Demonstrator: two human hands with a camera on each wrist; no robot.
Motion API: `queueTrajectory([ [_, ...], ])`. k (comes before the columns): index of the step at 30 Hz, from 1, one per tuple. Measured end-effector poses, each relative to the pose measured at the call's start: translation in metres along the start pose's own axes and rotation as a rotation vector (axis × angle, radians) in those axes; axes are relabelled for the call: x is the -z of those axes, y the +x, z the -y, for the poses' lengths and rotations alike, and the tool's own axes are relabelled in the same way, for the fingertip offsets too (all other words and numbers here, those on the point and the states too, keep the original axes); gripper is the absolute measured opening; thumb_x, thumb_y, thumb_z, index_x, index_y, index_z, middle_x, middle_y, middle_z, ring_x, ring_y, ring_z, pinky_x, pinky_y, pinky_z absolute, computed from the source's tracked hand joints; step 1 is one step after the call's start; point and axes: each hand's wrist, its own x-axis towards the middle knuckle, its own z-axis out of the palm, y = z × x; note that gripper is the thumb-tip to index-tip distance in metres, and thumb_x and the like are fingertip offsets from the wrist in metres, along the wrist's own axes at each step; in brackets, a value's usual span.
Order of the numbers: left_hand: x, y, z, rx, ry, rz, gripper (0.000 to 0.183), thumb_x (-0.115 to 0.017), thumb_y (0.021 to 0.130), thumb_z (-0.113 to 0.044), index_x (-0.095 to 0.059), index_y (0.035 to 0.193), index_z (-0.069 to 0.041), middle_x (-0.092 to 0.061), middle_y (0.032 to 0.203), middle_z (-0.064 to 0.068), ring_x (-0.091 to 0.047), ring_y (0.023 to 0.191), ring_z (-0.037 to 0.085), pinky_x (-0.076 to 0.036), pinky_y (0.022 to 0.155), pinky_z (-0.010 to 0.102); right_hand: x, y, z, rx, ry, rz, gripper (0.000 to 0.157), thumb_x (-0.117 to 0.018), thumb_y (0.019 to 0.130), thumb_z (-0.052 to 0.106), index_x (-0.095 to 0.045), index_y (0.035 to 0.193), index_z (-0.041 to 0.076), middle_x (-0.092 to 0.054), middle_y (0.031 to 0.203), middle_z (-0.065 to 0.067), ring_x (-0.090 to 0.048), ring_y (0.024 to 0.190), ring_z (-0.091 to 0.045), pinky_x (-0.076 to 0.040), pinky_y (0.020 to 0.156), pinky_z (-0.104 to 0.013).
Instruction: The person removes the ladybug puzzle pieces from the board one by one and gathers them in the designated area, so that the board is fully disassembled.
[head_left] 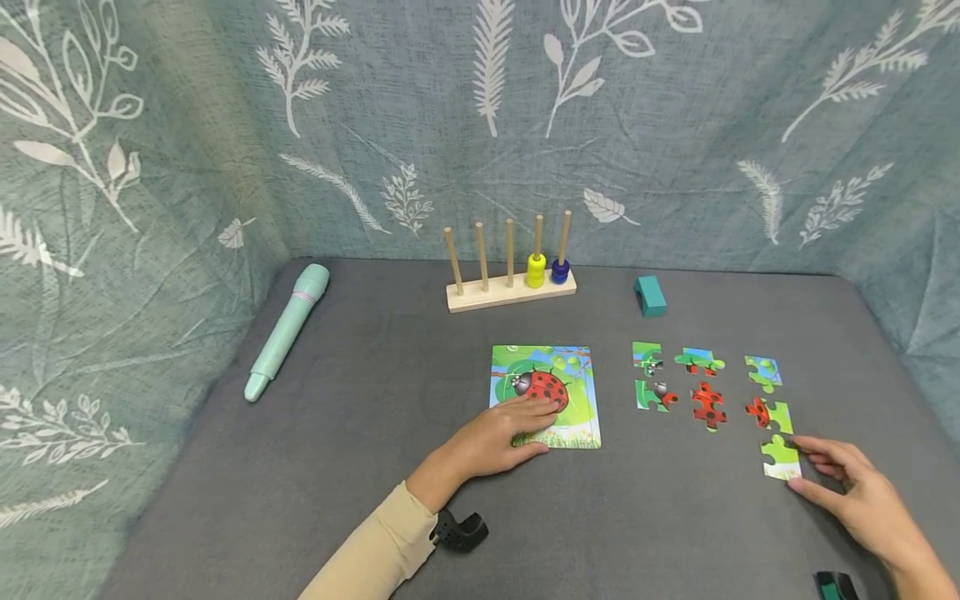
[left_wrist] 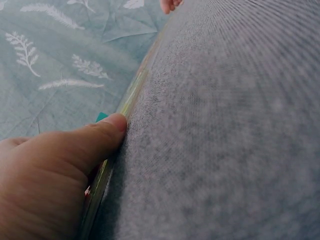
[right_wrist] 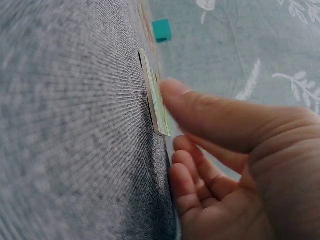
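My left hand (head_left: 491, 437) rests flat on the lower left of a square ladybug picture board (head_left: 577, 421), its fingers stretched over the picture. In the left wrist view, the thumb (left_wrist: 107, 132) lies along the board's near edge. My right hand (head_left: 862, 492) holds a green-and-white corner puzzle piece (head_left: 782, 460) by its right side, thumb and index finger at the two corners. The right wrist view shows this piece (right_wrist: 154, 97) edge-on, low at the table, with the other fingers curled below. Just above it lies a red-and-green ladybug puzzle piece (head_left: 780, 417).
Several more puzzle pieces (head_left: 708, 407) lie in loose rows right of the board. Behind them stands a teal block (head_left: 652, 297). A wooden peg stand (head_left: 480, 298) with yellow and blue rings is at the back. A mint-green microphone-shaped toy (head_left: 285, 337) lies at left.
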Motion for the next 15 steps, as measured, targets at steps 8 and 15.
queueTrajectory([
  [8,0.001,0.002,0.000,0.005,0.025,0.001,0.047,-0.063,0.092,-0.029,-0.056,0.133,-0.007,-0.051,0.141,0.004,-0.046,0.132,0.017,-0.034,0.115,0.030,-0.002,0.009,0.031,0.194,0.296,-0.053,0.050,-0.067,0.078,-0.015,-0.051,0.126,-0.009,-0.052,0.120,0.020,-0.052,0.103,0.009,-0.042,0.085,0.001],
  [15,0.000,0.000,0.000,-0.009,0.019,-0.003,0.046,-0.063,0.092,-0.028,-0.056,0.132,-0.006,-0.051,0.141,0.006,-0.045,0.133,0.019,-0.035,0.114,0.032,-0.025,0.030,0.076,0.315,0.356,0.099,0.053,-0.071,0.077,-0.010,-0.051,0.126,-0.009,-0.058,0.121,0.005,-0.054,0.108,0.003,-0.043,0.092,-0.004],
])
